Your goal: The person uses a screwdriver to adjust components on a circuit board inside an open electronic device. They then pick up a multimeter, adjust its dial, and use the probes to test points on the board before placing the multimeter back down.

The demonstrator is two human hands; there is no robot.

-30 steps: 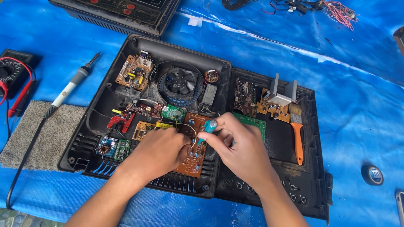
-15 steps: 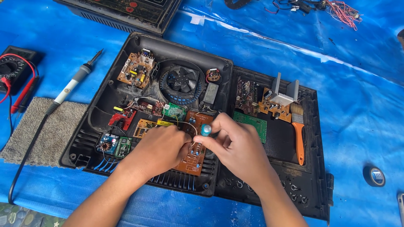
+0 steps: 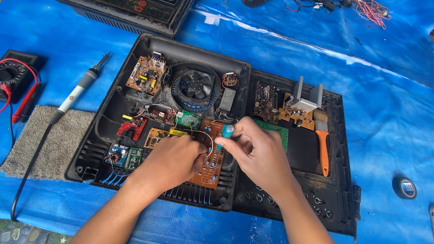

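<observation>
An opened black plastic case lies on a blue sheet with several circuit boards and a round fan inside. My left hand rests on the brown circuit board near the case's front and pinches something small against it. My right hand grips a small screwdriver with a teal handle, held upright with its tip down on that brown board. What sits under my left fingers is hidden.
A soldering iron lies on a grey cloth at the left, beside a multimeter with red leads. An orange-handled brush rests in the case's right half. A tape roll sits far right. Another black casing lies at the top.
My right hand has shifted a little with the teal screwdriver, which now stands upright over the brown board. My left hand stays on the board.
</observation>
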